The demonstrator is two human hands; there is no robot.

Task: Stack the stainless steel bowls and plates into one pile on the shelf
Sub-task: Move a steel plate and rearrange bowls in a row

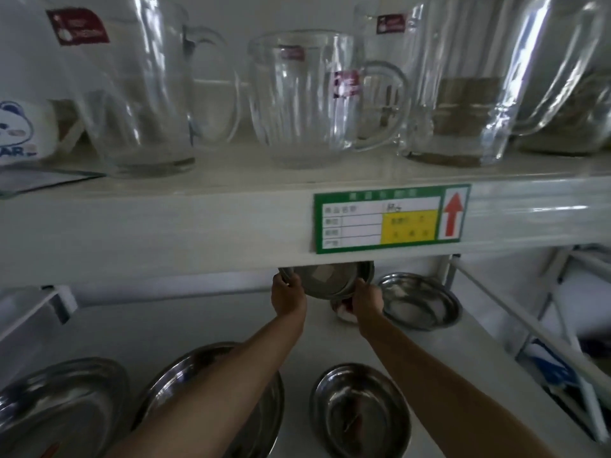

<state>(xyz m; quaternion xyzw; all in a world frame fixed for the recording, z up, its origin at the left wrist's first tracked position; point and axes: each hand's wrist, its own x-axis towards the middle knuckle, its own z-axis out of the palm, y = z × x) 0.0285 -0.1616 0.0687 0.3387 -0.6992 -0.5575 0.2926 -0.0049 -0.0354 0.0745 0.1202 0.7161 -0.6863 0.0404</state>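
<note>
Both my hands hold a stainless steel bowl [325, 280] tilted up at the back of the lower shelf [198, 325], its top hidden by the upper shelf's front edge. My left hand [287, 294] grips its left rim and my right hand [367, 298] grips its right rim. To the right of it lies a steel plate [420, 300]. At the shelf's front lie a small steel dish [360, 411], a large plate [228, 385] partly under my left forearm, and another plate [56, 404] at the far left.
The upper shelf [165, 223] carries glass jugs [132, 87] and a glass mug [307, 100], and a green price label [390, 219] is stuck on its front edge. A small white object [344, 314] sits below the held bowl. The shelf's metal frame [529, 325] runs along the right.
</note>
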